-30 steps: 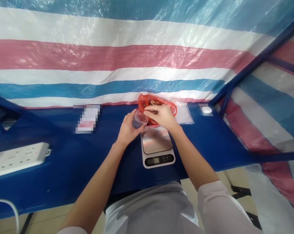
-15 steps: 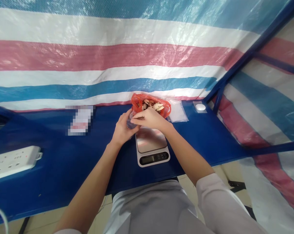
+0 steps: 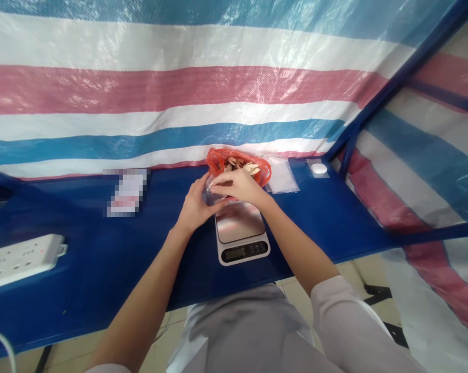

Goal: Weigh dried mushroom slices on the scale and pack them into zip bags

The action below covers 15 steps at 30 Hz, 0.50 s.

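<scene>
My left hand (image 3: 198,203) is closed around a small clear plastic bag (image 3: 210,195), just beyond the left back corner of the scale. My right hand (image 3: 237,186) reaches in from the right, with thumb and forefinger at the bag's upper part; the exact contact is partly hidden. Behind my hands, a red plastic bag (image 3: 214,156) stands with its mouth spread, holding dried, pale and brown slices (image 3: 251,168). Below my hands lies a kitchen scale (image 3: 242,228) with a shiny metal plate, and its display looks dark.
Flat clear bags (image 3: 283,177) lie right of the red bag, with a round white object (image 3: 318,169) in clear wrapping farther right. A blurred-out item (image 3: 127,192) lies left on the blue table (image 3: 121,259), and a power strip (image 3: 24,259) near the left edge. Striped sheeting hangs behind.
My right thumb and forefinger have spread slightly at the clear bag and sit a little higher. The clear bag looks more spread. The scale and the red bag stay in place.
</scene>
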### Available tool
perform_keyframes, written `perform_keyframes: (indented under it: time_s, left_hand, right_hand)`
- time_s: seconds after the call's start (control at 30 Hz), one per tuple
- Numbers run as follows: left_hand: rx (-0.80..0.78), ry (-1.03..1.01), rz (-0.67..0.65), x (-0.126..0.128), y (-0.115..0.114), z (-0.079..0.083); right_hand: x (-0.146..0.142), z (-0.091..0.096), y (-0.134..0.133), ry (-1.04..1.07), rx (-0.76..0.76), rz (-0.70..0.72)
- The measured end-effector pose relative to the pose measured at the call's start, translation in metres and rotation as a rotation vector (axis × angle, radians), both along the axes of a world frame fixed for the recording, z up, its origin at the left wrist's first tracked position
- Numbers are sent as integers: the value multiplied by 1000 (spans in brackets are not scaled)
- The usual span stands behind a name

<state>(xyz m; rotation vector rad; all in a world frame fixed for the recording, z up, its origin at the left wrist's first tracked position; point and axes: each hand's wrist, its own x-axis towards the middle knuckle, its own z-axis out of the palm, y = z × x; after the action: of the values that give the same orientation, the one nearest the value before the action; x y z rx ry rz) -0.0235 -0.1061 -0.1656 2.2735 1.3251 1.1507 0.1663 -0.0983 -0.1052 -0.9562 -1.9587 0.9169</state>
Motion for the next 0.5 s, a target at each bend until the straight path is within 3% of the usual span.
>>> perform_keyframes:
  time_s: [0.27, 0.5]
  left_hand:
    - [13, -13, 16, 15, -2, 15]
    - [11, -73, 44, 19, -1, 18]
  right_hand:
    - [0, 3, -2, 4, 8, -23]
    - [15, 6, 4, -1, 36, -50]
